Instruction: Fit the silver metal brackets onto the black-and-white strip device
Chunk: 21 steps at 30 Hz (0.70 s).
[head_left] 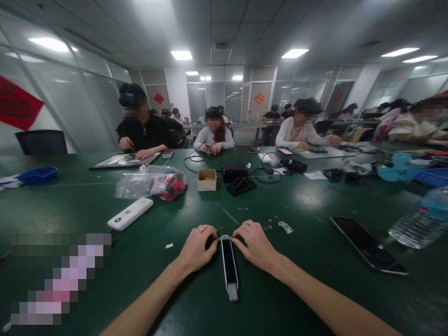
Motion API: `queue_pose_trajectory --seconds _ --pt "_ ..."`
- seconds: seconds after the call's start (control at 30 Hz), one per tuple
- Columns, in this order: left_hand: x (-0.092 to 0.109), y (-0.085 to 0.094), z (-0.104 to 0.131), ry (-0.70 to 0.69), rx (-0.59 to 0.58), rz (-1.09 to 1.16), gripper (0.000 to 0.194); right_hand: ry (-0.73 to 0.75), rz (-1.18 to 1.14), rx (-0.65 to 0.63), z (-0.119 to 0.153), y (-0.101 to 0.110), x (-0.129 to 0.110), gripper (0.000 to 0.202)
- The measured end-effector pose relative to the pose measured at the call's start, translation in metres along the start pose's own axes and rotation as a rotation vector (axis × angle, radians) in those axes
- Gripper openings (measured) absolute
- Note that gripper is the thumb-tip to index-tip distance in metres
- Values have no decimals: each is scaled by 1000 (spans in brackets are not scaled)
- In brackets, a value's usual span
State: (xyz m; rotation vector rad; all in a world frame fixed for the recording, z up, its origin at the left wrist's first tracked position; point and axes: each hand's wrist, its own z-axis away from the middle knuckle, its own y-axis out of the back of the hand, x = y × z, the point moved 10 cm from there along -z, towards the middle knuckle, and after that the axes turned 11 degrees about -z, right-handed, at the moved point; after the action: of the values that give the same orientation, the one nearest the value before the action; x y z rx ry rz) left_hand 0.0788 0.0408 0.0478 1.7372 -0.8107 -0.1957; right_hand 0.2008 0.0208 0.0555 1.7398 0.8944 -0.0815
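Head view: my left hand (196,246) and right hand (255,243) both pinch the far end of a slim black device (229,266) lying flat on the green table (147,261), long axis toward me, dead centre. Small screws (270,227) and a metal bracket (285,227) at 1 o'clock of my right hand. Phone (367,244) at 3 o'clock, bottle (420,219) beyond it. White dongle (130,213) at 10 o'clock, plastic bag (152,183) behind it. Cardboard box (206,180) at 12. Other people sit across the table.

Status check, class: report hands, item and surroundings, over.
Left hand and right hand pinch the far end of the slim black-and-white device. Small metal bracket lies beside, apart.
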Motion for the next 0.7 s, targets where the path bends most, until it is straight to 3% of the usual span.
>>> queue_pose_trajectory --seconds 0.7 --pt "5 2 0 -34 -22 41 10 -42 -28 -30 0 0 -1 14"
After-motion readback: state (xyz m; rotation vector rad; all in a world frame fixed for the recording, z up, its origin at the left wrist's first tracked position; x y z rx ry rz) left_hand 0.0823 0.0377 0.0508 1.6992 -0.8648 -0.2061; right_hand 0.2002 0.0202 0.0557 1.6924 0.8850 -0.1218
